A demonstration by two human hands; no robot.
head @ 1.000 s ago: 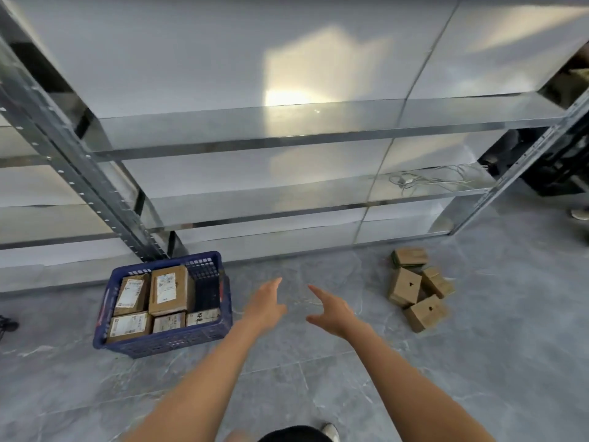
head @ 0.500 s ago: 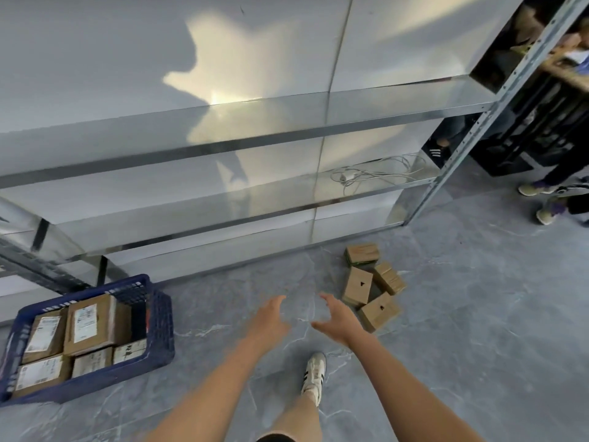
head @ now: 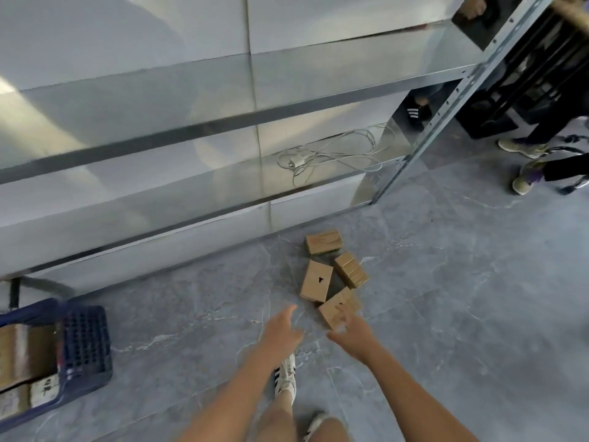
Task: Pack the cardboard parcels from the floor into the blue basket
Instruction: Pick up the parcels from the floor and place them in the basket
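Nearest parcel (head: 334,307) flat, long axis diagonally up-right

Brown parcels (head: 331,275), blue lattice basket (head: 84,349), grey marbled floor (head: 462,298), seemingly black-striped white shoe (head: 285,374).

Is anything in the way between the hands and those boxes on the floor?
Nothing visible is in the way. The right hand is at the nearest box, the left hand is just to its side, and only floor lies between that hand and the box.
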